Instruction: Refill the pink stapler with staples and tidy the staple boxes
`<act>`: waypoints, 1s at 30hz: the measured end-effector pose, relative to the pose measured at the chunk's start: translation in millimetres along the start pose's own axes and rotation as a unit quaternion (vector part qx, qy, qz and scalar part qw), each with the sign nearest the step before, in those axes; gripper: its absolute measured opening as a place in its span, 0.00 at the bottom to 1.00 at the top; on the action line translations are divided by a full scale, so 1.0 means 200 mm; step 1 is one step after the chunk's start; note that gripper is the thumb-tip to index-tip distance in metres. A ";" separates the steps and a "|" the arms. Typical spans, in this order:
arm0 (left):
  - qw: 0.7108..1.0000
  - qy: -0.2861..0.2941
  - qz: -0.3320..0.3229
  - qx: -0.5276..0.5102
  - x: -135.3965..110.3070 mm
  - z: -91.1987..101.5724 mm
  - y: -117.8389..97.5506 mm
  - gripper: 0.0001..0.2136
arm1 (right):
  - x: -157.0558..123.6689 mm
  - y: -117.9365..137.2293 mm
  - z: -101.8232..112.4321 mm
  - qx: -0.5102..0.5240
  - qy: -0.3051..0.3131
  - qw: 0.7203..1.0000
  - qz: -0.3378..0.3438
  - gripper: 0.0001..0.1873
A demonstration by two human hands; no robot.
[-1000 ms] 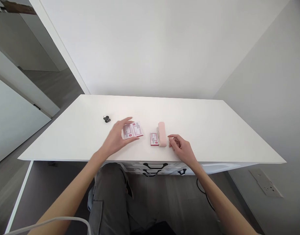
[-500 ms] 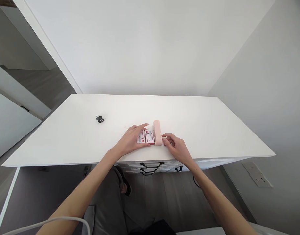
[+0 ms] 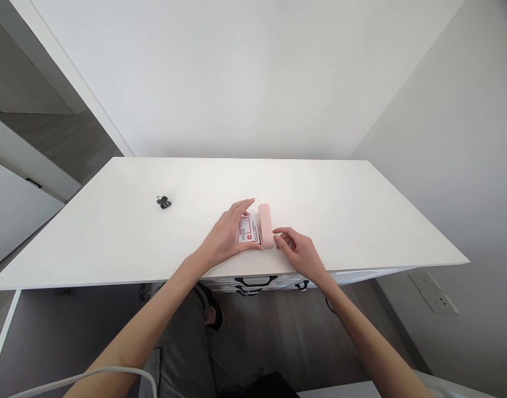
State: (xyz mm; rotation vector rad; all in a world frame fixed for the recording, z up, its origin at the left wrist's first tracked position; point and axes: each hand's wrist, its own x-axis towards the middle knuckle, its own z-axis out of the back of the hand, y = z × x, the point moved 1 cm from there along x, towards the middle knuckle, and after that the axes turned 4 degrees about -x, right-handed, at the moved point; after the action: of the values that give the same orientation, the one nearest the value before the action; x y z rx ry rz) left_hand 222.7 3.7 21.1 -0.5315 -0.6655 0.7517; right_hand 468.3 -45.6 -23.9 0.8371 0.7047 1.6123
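Note:
My left hand (image 3: 228, 235) curves round a small white-and-red box (image 3: 248, 229) on the white tabletop, thumb along its near side and fingers along its far side. A second white-and-red box (image 3: 255, 231) is partly covered by the first, which overlaps it at a tilt. Just right of the boxes lies a long pink object with rounded ends, shaped like a stapler (image 3: 265, 226). My right hand (image 3: 297, 249) is at its right side, fingers loosely bent, fingertips close to or touching it. Nothing shows between the right thumb and forefinger.
Small black clips (image 3: 164, 202) lie on the left part of the white tabletop (image 3: 340, 210). A wall rises behind the table and another on the right. Drawers with black handles (image 3: 255, 282) sit under the front edge. A white cable (image 3: 83, 377) crosses my left forearm.
My left hand has moved slightly right with the left box, which now overlaps the other box. The gap between them is gone. My right hand stays by the pink stapler.

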 end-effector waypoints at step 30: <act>0.893 -0.224 0.295 0.257 -0.30 0.59 0.57 0.28 | -0.02 0.01 0.00 0.023 -0.024 0.998 -0.046 0.21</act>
State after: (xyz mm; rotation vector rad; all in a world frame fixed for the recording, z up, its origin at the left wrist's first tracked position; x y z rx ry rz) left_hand 55.9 52.1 6.3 -0.0493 -0.6940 1.6037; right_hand 468.2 -50.5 -23.7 0.8614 0.7383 1.4952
